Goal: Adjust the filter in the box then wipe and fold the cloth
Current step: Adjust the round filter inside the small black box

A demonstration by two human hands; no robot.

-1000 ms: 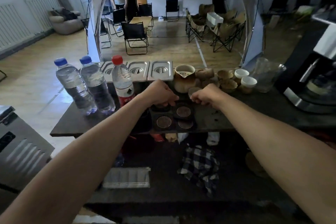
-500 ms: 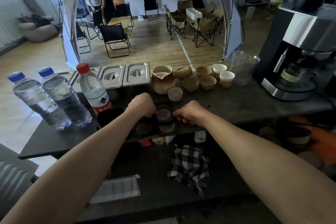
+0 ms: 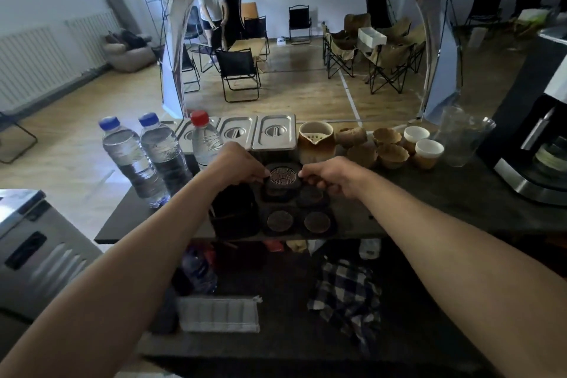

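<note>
Two bare hands meet over a dark box (image 3: 299, 232) at the near edge of a dark counter (image 3: 445, 202). Between them is a round metal filter (image 3: 283, 176) with a patterned mesh face, sitting raised at the far left corner of the box. The left hand (image 3: 237, 167) pinches its left rim and the right hand (image 3: 333, 176) pinches its right rim, so both sets of fingers are closed on the filter, one hand on either side.

Three more round filters lie in the other compartments of the box: one just right of the held filter and two in the near row. A dark container (image 3: 234, 213) stands just left of the box.

On a lower shelf below the counter, a crumpled checked cloth (image 3: 345, 294) lies to the right, well apart from both hands, and a pale ribbed tray (image 3: 219, 313) lies to its left.

At the left of the counter stand three water bottles (image 3: 135, 156), two with blue caps and one with a red cap. Behind the hands are three steel lidded pans (image 3: 274, 133), a brown and cream jug (image 3: 316, 143), a cluster of brown bowls (image 3: 388, 147), two white-rimmed cups (image 3: 428, 152) and a clear glass pitcher (image 3: 460, 135). A coffee machine (image 3: 537, 144) stands at the far right.
</note>
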